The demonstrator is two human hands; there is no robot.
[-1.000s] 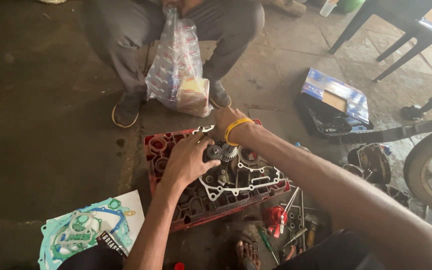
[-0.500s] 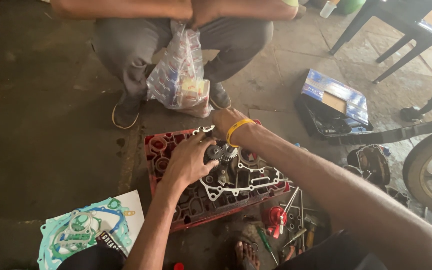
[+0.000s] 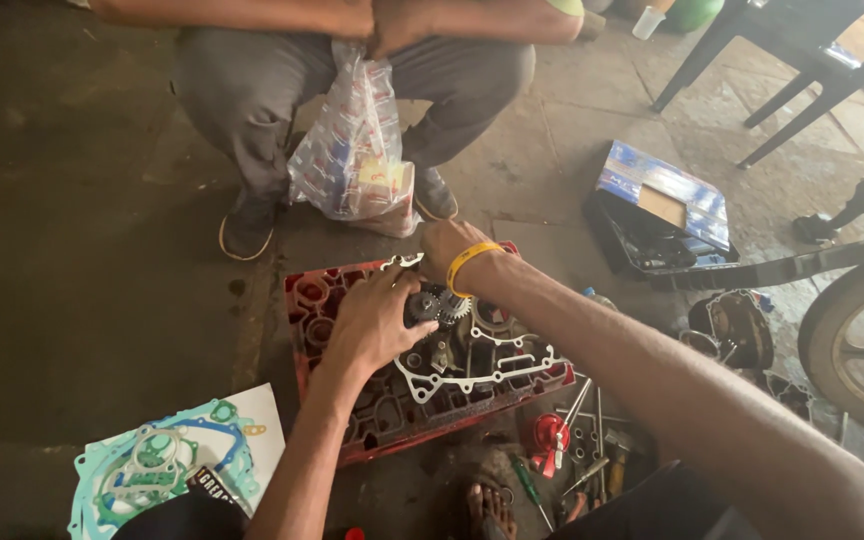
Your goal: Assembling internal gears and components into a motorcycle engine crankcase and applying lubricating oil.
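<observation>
Two hands of mine meet on one gear cluster (image 3: 439, 305): my left hand (image 3: 377, 322) has its fingers curled against the gears, my right hand (image 3: 449, 250) reaches from above, its fingertips hidden, so I cannot tell their grip. One engine case (image 3: 472, 350) lies on one red crate (image 3: 317, 300), near its far edge, white gasket already laid around it; gears look partly seated, cover not yet on. One gasket sheet (image 3: 167, 465) lies beside the crate's left corner. One squatting person holds one plastic bag (image 3: 352, 150) beyond it.
</observation>
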